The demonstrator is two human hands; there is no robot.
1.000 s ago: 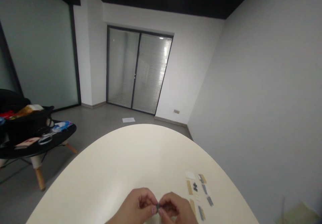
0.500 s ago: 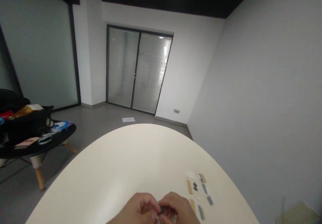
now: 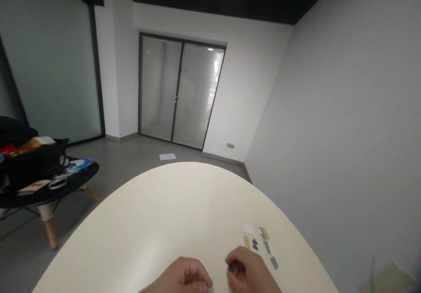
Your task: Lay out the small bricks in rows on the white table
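Right hand (image 3: 251, 266): thumb and fingertips pinched round a small dark piece (image 3: 231, 267), over the round cream table (image 3: 184, 209). Left hand (image 3: 186, 273) apart, fingers loosely curled; cannot tell if holding anything. Light, steady pinch probably suits so small a piece.

The small dark piece (image 3: 231, 267), a second ago pinched between both hands, is now held by the right hand (image 3: 251, 267) alone. The hands are parted: a gap is opened from the left hand (image 3: 186, 275), the right being shifted toward the laid-out pieces (image 3: 255, 244), the nearest of which are now hidden by it.
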